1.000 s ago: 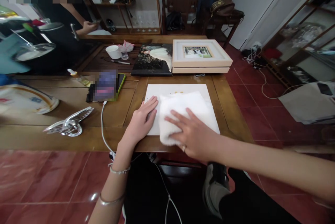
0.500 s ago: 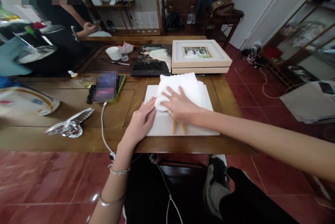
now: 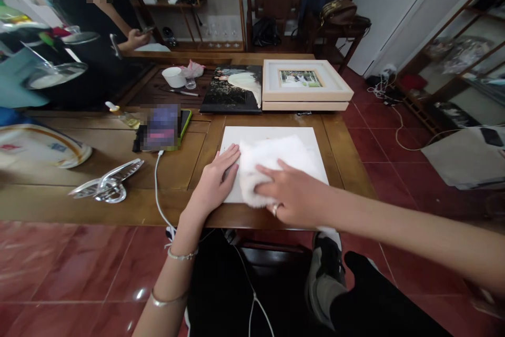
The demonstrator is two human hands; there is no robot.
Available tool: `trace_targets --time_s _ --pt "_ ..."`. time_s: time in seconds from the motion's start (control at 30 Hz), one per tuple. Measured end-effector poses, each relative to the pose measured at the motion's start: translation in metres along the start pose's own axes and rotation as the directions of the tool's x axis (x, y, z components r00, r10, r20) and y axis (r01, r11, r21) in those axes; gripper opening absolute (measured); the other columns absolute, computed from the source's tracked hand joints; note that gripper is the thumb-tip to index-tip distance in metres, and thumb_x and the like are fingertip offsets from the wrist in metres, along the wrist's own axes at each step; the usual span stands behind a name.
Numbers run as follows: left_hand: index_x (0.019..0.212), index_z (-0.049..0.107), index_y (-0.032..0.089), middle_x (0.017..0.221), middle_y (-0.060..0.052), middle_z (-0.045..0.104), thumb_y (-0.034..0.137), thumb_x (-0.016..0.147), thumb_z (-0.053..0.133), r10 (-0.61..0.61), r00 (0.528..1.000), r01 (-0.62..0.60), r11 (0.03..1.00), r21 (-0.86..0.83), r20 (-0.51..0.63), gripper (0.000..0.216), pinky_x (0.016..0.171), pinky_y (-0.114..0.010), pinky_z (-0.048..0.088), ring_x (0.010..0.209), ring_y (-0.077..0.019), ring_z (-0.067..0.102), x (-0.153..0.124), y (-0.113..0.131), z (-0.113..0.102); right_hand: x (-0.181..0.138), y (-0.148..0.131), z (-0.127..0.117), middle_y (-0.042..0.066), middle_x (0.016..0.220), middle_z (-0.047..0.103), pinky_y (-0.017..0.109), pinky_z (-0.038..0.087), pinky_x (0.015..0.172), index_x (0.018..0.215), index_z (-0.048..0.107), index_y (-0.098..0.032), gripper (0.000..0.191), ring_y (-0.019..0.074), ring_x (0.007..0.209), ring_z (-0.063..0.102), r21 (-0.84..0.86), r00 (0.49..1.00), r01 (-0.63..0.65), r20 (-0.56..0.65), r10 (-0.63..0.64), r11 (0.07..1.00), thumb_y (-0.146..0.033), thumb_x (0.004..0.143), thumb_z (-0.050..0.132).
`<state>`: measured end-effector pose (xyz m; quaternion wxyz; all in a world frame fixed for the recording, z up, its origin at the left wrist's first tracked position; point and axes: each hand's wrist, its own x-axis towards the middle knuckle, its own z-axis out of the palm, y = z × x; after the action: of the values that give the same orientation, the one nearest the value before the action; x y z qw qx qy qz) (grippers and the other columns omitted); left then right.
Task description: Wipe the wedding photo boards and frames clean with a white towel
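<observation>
A white flat board (image 3: 272,134) lies on the wooden table (image 3: 118,205) in front of me. A white fluffy cloth (image 3: 276,158) is spread over its near half. My right hand (image 3: 294,192) presses flat on the cloth near the board's front edge, fingers spread. My left hand (image 3: 215,179) rests flat on the board's left edge, holding it down, fingers apart. Bracelets circle my left wrist.
Beyond the board lie a dark photo print (image 3: 232,90) and a stacked light wood picture frame (image 3: 305,84). A phone (image 3: 163,126) with a white cable, a silver heart ornament (image 3: 106,184) and a plate (image 3: 39,147) sit left. A person in black (image 3: 106,27) stands far left.
My right hand has pulled the cloth back from the board's far edge to its near edge. My left hand has stayed on the left edge.
</observation>
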<state>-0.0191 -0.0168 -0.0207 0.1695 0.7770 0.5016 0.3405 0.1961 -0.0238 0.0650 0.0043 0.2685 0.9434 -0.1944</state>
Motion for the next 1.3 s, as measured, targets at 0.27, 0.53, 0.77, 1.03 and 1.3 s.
trace_targets --time_s 0.27,0.53,0.77,1.03,1.3 --pt "0.139 0.045 0.018 0.148 -0.008 0.04 0.029 0.098 0.035 0.054 0.995 -0.056 0.998 -0.019 -0.085 0.044 0.115 -0.044 0.027 0.139 -0.0228 0.033 0.0 0.007 -0.004 0.062 0.048 -0.008 0.018 0.133 0.054 0.071 0.021 0.101 0.123 0.054 -0.017 0.042 0.0359 0.139 0.026 -0.053 0.976 -0.182 -0.128 0.174 0.982 -0.014 0.081 0.046" --pt "0.148 0.028 0.027 0.157 0.0 0.023 0.045 0.1 0.015 0.043 0.974 -0.068 0.992 -0.107 -0.223 0.053 0.118 -0.041 0.019 0.144 -0.0224 0.021 -0.007 0.007 -0.008 0.036 -0.008 0.011 0.015 0.128 0.059 0.069 0.016 0.105 0.101 0.064 -0.017 0.03 0.0325 0.135 0.033 -0.084 0.966 0.26 0.024 -0.259 0.962 -0.008 0.076 0.05" --pt "0.141 0.042 0.016 0.148 -0.009 0.041 0.038 0.1 0.023 0.026 0.988 -0.032 0.999 -0.034 -0.151 0.05 0.115 -0.041 0.028 0.138 -0.022 0.035 -0.005 0.006 -0.005 -0.005 -0.012 -0.009 0.016 0.115 0.064 0.052 0.032 0.103 0.099 0.062 -0.016 0.028 0.026 0.105 0.06 -0.015 0.964 0.212 0.167 -0.207 0.977 -0.009 0.074 0.051" --pt "0.127 0.058 0.014 0.135 -0.012 0.055 0.027 0.093 0.046 0.024 0.998 -0.024 1.0 -0.002 -0.052 0.038 0.112 -0.045 0.033 0.13 -0.0245 0.047 0.001 0.001 0.003 0.043 0.056 -0.033 0.013 0.086 0.064 0.029 0.035 0.057 0.097 0.056 -0.016 0.021 0.023 0.072 0.056 -0.049 0.993 -0.107 -0.049 0.104 0.993 -0.018 0.082 0.041" --pt "0.122 0.062 0.012 0.13 -0.012 0.059 0.028 0.091 0.049 0.026 0.999 -0.024 0.999 0.034 -0.041 0.037 0.11 -0.045 0.038 0.126 -0.0261 0.051 0.002 0.001 -0.001 0.108 0.049 -0.038 0.01 0.092 0.066 0.028 0.031 0.059 0.089 0.055 -0.017 0.018 0.0209 0.076 0.054 0.064 0.993 -0.065 -0.097 0.071 0.996 -0.014 0.078 0.041"
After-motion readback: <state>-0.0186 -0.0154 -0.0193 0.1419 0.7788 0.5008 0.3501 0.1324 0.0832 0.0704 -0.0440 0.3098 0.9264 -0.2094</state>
